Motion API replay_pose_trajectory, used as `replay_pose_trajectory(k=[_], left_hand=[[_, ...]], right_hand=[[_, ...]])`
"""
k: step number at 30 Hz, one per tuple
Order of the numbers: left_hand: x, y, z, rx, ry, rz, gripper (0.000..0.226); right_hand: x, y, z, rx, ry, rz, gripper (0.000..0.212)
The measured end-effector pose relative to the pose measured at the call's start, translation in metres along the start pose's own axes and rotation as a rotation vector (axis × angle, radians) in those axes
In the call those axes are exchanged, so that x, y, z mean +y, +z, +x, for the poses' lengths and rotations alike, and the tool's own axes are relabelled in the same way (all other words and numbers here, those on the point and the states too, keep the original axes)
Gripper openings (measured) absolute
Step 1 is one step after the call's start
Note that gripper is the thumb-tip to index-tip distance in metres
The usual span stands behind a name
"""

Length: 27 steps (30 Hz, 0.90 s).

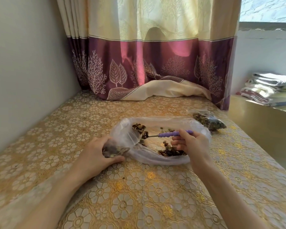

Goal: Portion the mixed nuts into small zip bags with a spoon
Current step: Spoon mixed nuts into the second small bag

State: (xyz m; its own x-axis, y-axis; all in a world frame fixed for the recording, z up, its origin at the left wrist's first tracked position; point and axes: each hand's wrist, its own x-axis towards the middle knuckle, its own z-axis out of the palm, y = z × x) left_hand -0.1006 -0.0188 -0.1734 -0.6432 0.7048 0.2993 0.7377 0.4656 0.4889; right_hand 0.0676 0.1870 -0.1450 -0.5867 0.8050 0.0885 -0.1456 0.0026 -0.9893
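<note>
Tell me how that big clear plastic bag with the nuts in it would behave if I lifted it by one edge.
The big clear bag looks thin and wrinkled, so it would probably sag rather than hold shape. The nuts lie loose in separate heaps, so they would likely slide to the lowest point. Its mouth lies wide open around the spoon, so some could spill.

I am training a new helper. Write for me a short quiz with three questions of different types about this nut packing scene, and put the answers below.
1. True or false: the right hand holds a spoon with a purple handle.
2. What does the left hand grip? A) a cup B) a small bag with some nuts C) a lid
3. Fill in: a filled bag of nuts lies on the gold patterned cloth to the ______ of the large open bag.

Key: 1 true; 2 B; 3 right
</note>
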Motion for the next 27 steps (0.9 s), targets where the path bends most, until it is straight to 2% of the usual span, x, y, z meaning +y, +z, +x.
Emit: replay_pose_trajectory(k=[2,7,12,17,23,27], left_hand=[[0.0,0.001,0.0,0.017,-0.01,-0.006,0.056],[0.006,0.003,-0.002,0.074,-0.039,0.005,0.041],[0.006,0.003,-0.001,0.074,-0.052,0.006,0.044],[0.006,0.004,-0.002,0.07,-0.054,-0.047,0.039],[0.009,0.002,-0.003,0.086,-0.089,-0.17,0.052],[0.015,0.0,-0.004,0.138,-0.101,-0.248,0.04]], right_hand=[[0.001,-0.001,0.0,0.021,-0.006,0.012,0.022],[-0.004,-0.005,-0.002,0.076,-0.034,0.063,0.022],[-0.017,-0.004,-0.011,0.057,-0.127,0.15,0.018],[-0.024,0.006,-0.026,-0.047,-0.239,0.135,0.021],[-0.02,0.017,-0.036,-0.294,-0.361,0.066,0.017],[-0.02,0.016,-0.035,-0.326,-0.373,0.09,0.01]])
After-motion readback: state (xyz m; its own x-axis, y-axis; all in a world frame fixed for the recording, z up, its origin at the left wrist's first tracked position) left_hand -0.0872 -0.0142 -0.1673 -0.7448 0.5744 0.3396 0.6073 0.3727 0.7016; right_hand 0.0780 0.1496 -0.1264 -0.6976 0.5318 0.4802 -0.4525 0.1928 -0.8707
